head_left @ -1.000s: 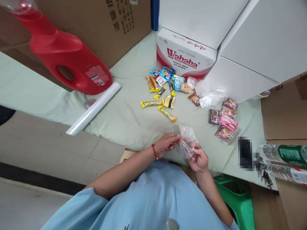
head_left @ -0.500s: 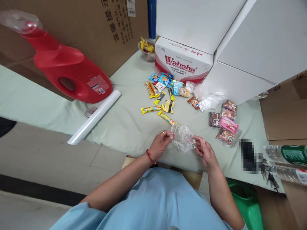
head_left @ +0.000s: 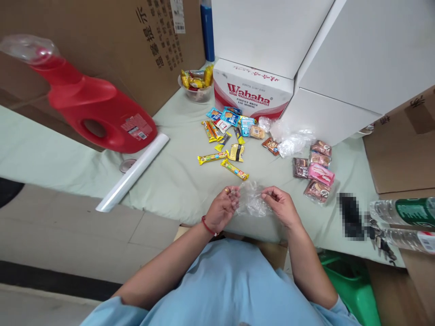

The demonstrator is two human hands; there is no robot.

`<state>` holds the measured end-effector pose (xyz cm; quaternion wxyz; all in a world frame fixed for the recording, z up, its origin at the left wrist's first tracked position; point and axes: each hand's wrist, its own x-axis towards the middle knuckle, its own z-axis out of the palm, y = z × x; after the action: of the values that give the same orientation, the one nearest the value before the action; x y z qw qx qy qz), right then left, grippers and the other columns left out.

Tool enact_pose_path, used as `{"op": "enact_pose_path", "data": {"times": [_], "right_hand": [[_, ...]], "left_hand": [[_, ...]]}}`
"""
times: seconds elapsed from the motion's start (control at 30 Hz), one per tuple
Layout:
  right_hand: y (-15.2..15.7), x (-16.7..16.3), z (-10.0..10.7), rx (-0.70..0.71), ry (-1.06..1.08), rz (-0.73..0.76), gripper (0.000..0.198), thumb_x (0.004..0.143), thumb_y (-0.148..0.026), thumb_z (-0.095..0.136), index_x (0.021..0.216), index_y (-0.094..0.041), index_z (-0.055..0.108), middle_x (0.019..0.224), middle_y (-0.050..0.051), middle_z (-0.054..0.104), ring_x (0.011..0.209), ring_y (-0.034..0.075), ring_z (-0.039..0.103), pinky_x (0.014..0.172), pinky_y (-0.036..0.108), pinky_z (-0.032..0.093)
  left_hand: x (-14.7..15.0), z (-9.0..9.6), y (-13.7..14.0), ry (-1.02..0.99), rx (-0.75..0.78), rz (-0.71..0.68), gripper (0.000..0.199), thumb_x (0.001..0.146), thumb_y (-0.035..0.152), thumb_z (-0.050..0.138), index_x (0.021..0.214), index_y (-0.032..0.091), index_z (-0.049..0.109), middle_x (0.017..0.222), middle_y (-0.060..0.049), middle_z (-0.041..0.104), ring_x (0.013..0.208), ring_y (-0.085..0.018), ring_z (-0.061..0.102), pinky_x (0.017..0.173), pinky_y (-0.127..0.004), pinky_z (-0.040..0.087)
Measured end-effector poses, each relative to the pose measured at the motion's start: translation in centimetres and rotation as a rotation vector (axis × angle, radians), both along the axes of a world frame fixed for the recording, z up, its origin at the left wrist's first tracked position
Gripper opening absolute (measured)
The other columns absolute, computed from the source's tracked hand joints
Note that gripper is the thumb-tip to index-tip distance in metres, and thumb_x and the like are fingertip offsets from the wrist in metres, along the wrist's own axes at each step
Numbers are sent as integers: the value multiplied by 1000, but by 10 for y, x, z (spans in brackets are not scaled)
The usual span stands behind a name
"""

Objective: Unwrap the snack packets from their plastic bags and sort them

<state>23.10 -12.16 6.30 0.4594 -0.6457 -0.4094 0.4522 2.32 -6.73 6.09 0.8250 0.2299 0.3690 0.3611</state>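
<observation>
A crumpled clear plastic bag is between my two hands, just above the cloth near its front edge. My right hand pinches the bag's right side between thumb and fingers. Loosely curled, my left hand has its fingertips at the bag's left edge, where the thin film partly blurs them. Just beyond the bag lie a yellow-wrapped snack bar, another yellow bar and a pale yellow packet. Chocolate-coloured snack packets and a pink packet are stacked to the right.
Blue snack packets lie before a Wahaha carton. Crumpled clear wrappers sit beside them. A bowl of snacks stands behind. At left are a red jug and white roll; at right, bottles and keys.
My left hand has turned, its palm now showing more and its fingers looser. My right hand has shifted left and pinches the bag nearer its middle. The view has shifted slightly.
</observation>
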Motion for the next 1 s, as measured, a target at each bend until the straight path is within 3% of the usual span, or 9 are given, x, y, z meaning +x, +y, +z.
{"op": "enact_pose_path", "data": {"times": [0.13, 0.23, 0.4, 0.63, 0.77, 0.83, 0.93, 1.0], "right_hand": [[-6, 1, 0, 6, 28, -113, 33, 77, -52, 79, 86, -21, 71, 72, 0, 62, 61, 13, 45, 54, 25, 35], [-14, 2, -4, 36, 45, -207, 32, 77, -50, 79, 89, -22, 71, 76, 1, 64, 65, 14, 50, 53, 25, 38], [-35, 3, -15, 71, 44, -248, 28, 81, -48, 77, 95, -24, 72, 79, 2, 65, 69, 18, 54, 55, 27, 41], [-63, 9, -26, 66, 19, -226, 25, 84, -49, 76, 91, -25, 73, 78, 1, 61, 62, 15, 45, 54, 27, 37], [-70, 25, -24, -82, 67, -121, 38, 86, -60, 71, 93, -22, 75, 65, -1, 56, 59, 15, 45, 54, 27, 38], [-68, 38, -21, -85, 41, -110, 45, 88, -65, 66, 93, -21, 76, 75, 3, 65, 67, 17, 52, 61, 29, 44], [-54, 57, -18, -15, 6, -300, 55, 90, -72, 56, 91, -20, 77, 93, 8, 72, 77, 20, 57, 65, 30, 47], [-37, 66, -16, 15, -29, -357, 58, 89, -74, 56, 90, -20, 76, 94, 9, 73, 80, 21, 59, 64, 31, 48]], "left_hand": [[2, 0, 3, 203, 73, 11, 36, 57, 20, 75, 91, 19, 64, 82, 3, 56, 65, -8, 43, 60, -22, 36], [6, -6, 9, 390, 84, 94, 35, 62, 35, 82, 77, 20, 54, 63, 8, 46, 54, -7, 35, 51, -22, 27], [1, -12, 22, 356, 54, 190, 39, 74, 55, 70, 79, 23, 48, 57, 11, 32, 45, -6, 24, 44, -22, 18], [-8, -14, 25, 165, -112, 279, 45, 73, 60, 73, 80, 21, 52, 57, 9, 42, 41, -4, 30, 40, -20, 21], [-10, -17, 22, 132, -124, 248, 46, 76, 61, 73, 84, 19, 57, 56, 9, 43, 42, -3, 33, 41, -19, 24], [-10, -17, 20, 130, -117, 206, 49, 76, 63, 73, 88, 18, 61, 56, 9, 43, 42, -3, 32, 40, -18, 22], [-10, -11, 15, 129, -93, 105, 59, 76, 68, 73, 104, 16, 67, 62, 7, 49, 43, -2, 29, 40, -17, 18], [-10, -4, 12, 108, -48, 28, 67, 76, 70, 73, 118, 17, 68, 69, 5, 55, 44, -1, 26, 41, -18, 17]]}}
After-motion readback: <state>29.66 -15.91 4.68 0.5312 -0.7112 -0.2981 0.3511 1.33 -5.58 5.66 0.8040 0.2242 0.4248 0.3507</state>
